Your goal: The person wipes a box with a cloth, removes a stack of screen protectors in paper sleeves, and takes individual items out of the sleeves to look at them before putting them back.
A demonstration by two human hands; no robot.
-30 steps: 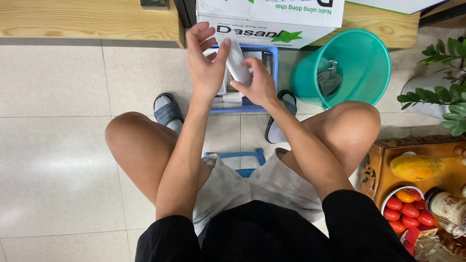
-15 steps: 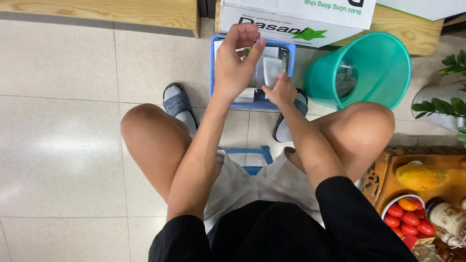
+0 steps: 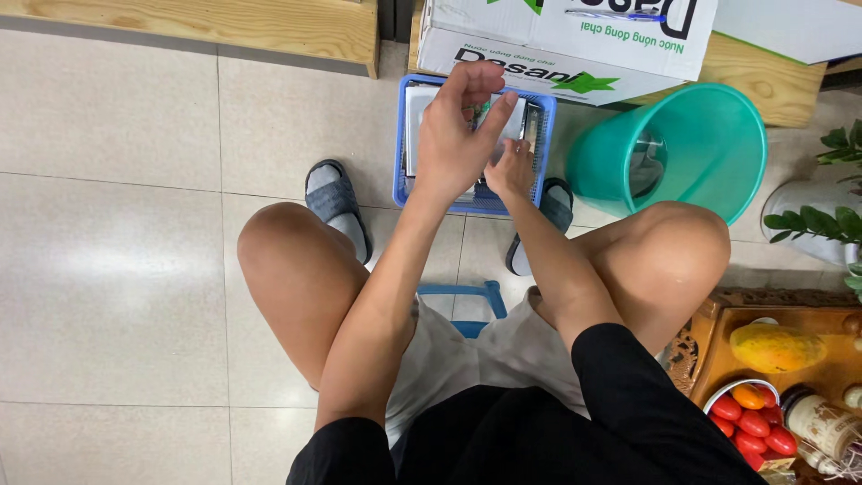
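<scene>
item 1, far left: pale tiled floor (image 3: 117, 269), with a wooden bench (image 3: 206, 27) along the top edge.

item 2: my grey slipper (image 3: 334, 205) on the left foot, beside my bent left knee.

item 3: blue plastic basket (image 3: 401, 171) on the floor between my feet, holding flat grey and clear pieces; what they are i cannot make out, as my hands cover most of them.

item 4: my left hand (image 3: 453, 148), raised over the basket, fingers spread and loosely curled, thumb up; it looks open, with nothing clearly gripped, though something small may sit behind the fingertips.

item 5: my right hand (image 3: 510, 171), lower, just beside the left, fingers pressed down onto the contents in the basket's right half; touching, not visibly closed round anything.

item 6: white cardboard box (image 3: 575, 40) with green print, resting on the bench right behind the basket.

item 7: teal plastic bucket (image 3: 669, 148), tipped on its side, mouth toward me, near the basket's right wall.

item 8, far right: potted green leaves (image 3: 831, 224); below them a carved wooden tray (image 3: 718, 350) with a yellow-orange fruit (image 3: 777, 348) and a bowl of small red tomatoes (image 3: 752, 422).

step in hand, by my judgement: sorting or settling pieces inside the basket. the next move calls for a firm hold with the right hand on one flat piece while the left steadies the rest.
</scene>
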